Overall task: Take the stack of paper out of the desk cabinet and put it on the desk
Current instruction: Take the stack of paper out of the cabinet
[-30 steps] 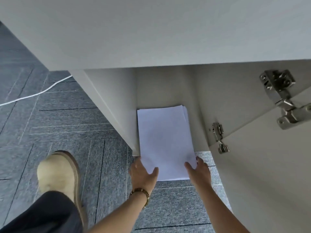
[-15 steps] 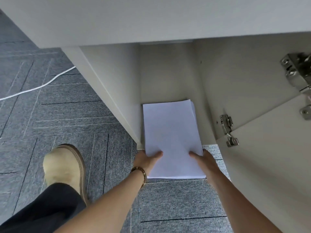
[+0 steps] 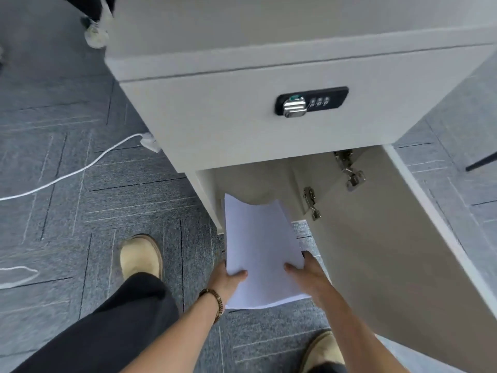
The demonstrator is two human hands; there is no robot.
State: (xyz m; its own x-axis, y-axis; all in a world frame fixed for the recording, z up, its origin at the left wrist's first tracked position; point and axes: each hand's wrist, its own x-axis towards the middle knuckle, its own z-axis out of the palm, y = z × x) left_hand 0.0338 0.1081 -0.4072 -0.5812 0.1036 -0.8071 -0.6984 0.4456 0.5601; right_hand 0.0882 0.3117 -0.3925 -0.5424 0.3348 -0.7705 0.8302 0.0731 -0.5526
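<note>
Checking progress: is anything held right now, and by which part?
Yes: the paper stack, gripped at its near end, left hand on the left edge, right hand on the right.

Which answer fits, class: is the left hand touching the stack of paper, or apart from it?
Touching. The head view shows the left hand gripping the stack of paper at its near left edge, thumb lying on the top sheet.

**Matt board, bright metal, soft paper**

I see the stack of paper (image 3: 262, 246) as thin, smooth, matt white sheets, bowing limply. The desk cabinet (image 3: 228, 125) looks like smooth matt laminate. Its hinges (image 3: 349, 170) and lock latch (image 3: 294, 109) gleam as polished metal, set in glossy black plastic. The floor (image 3: 80, 211) reads as rough grey carpet.
</note>
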